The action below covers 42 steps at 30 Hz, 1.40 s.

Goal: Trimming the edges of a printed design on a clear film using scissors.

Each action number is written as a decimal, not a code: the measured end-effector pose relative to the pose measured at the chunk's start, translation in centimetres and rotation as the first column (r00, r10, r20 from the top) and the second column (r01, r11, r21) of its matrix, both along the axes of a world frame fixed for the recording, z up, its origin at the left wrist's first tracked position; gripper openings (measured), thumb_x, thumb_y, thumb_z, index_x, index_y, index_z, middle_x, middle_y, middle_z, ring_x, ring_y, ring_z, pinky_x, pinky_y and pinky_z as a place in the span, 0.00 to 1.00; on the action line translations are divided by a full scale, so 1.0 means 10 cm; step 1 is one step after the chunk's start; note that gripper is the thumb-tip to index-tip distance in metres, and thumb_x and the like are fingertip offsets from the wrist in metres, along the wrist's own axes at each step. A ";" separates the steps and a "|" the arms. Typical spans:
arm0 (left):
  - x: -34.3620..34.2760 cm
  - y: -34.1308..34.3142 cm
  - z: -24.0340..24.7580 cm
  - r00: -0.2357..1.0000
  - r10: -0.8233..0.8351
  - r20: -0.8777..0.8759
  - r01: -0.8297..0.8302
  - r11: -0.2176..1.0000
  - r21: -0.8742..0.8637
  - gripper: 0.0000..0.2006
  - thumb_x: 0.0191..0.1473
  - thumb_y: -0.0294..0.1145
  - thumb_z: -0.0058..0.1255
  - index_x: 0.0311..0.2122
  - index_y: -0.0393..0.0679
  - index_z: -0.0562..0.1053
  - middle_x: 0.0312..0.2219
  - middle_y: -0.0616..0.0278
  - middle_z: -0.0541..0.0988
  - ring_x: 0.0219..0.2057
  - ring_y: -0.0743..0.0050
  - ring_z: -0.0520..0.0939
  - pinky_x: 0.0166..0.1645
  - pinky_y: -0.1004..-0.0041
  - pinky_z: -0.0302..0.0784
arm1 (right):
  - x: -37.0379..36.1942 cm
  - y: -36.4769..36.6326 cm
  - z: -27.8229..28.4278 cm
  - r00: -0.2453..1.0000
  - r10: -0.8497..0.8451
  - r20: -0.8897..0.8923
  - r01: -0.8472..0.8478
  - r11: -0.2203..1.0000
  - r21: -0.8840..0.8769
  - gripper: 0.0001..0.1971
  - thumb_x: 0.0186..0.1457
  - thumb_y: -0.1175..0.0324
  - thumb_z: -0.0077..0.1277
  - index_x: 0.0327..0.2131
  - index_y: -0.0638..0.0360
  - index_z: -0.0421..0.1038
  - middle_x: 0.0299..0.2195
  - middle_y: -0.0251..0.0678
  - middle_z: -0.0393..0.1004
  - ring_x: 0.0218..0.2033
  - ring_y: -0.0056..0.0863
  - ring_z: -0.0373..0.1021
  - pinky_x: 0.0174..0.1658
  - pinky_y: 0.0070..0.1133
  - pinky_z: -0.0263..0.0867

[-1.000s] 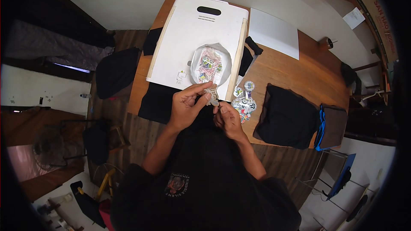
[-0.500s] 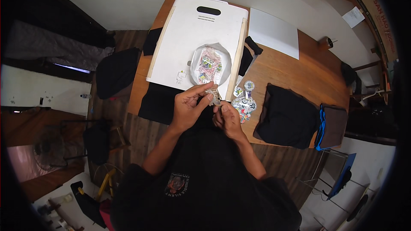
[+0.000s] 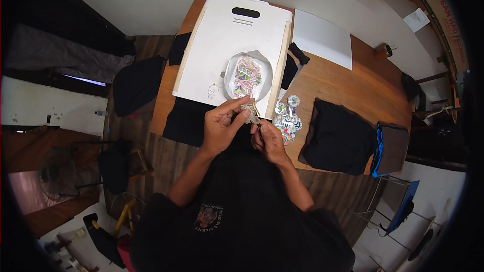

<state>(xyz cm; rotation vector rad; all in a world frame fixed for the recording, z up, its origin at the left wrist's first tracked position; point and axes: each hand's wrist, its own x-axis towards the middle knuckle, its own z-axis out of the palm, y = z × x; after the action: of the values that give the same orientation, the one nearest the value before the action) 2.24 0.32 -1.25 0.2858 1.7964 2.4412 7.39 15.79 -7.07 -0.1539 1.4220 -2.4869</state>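
Observation:
My left hand is closed, pinching a small translucent printed sticker piece between thumb and fingers, just over the near edge of a white board. Just to its right, my right hand is curled round a slim dark tool that looks like small scissors, held against the piece; the fingers hide most of it. Beyond my hands, on the board, sits a round white dish with printed sticker scraps in it. Several cut-out stickers lie in a loose pile on the table right of my right hand.
The white board with a slot handle lies on a wooden table. Folded black cloth is stacked at the right, beside brown cloth. A white sheet lies at the back, and a cup stands far right.
The sticker piece has turned slightly between my fingers. Both hands stay in nearly the same place.

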 end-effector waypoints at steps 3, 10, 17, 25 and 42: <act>0.00 -0.01 0.00 1.000 0.005 -0.011 -0.005 1.000 -0.006 0.18 0.54 0.13 0.51 0.52 0.30 0.70 0.47 0.49 0.76 0.44 0.77 0.77 0.49 0.78 0.73 | 0.00 -0.02 -0.02 1.000 -0.006 0.006 0.006 1.000 -0.007 0.19 0.68 0.54 0.33 0.37 0.61 0.65 0.14 0.23 0.51 0.13 0.12 0.46 0.18 0.13 0.44; 0.03 0.02 -0.01 0.999 0.028 -0.021 -0.028 1.000 -0.004 0.19 0.53 0.13 0.51 0.52 0.29 0.70 0.46 0.50 0.77 0.42 0.77 0.78 0.48 0.78 0.73 | 0.00 -0.06 0.02 0.998 -0.055 0.028 0.056 0.998 -0.010 0.19 0.68 0.54 0.33 0.35 0.61 0.65 0.14 0.23 0.52 0.13 0.11 0.46 0.18 0.14 0.45; 0.05 0.04 -0.03 0.998 0.062 -0.021 -0.062 0.998 -0.007 0.19 0.53 0.13 0.51 0.52 0.29 0.70 0.45 0.50 0.77 0.40 0.80 0.78 0.47 0.79 0.73 | 0.00 -0.07 -0.02 0.999 -0.043 0.005 0.043 0.999 0.008 0.19 0.68 0.54 0.33 0.35 0.61 0.64 0.13 0.23 0.52 0.13 0.12 0.47 0.18 0.14 0.45; 0.07 0.06 -0.03 0.998 0.067 -0.008 -0.067 0.998 0.008 0.19 0.53 0.13 0.51 0.52 0.29 0.70 0.46 0.50 0.77 0.39 0.81 0.77 0.46 0.80 0.73 | 0.00 -0.08 0.03 0.998 -0.063 -0.025 0.063 0.998 0.016 0.19 0.68 0.54 0.33 0.35 0.61 0.64 0.14 0.23 0.52 0.12 0.12 0.46 0.18 0.14 0.45; 0.07 0.09 -0.02 0.996 0.085 -0.017 -0.085 0.996 -0.005 0.19 0.52 0.13 0.52 0.51 0.28 0.71 0.44 0.51 0.78 0.38 0.81 0.77 0.46 0.80 0.72 | 0.01 -0.06 0.00 0.997 -0.074 -0.019 0.074 0.997 0.015 0.19 0.68 0.54 0.33 0.35 0.61 0.64 0.13 0.23 0.52 0.13 0.12 0.47 0.18 0.14 0.45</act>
<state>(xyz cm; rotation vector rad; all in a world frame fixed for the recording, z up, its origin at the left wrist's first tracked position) 2.95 1.24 -1.46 0.2348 1.8585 2.4971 7.46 15.17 -7.09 -0.1241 1.4802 -2.5389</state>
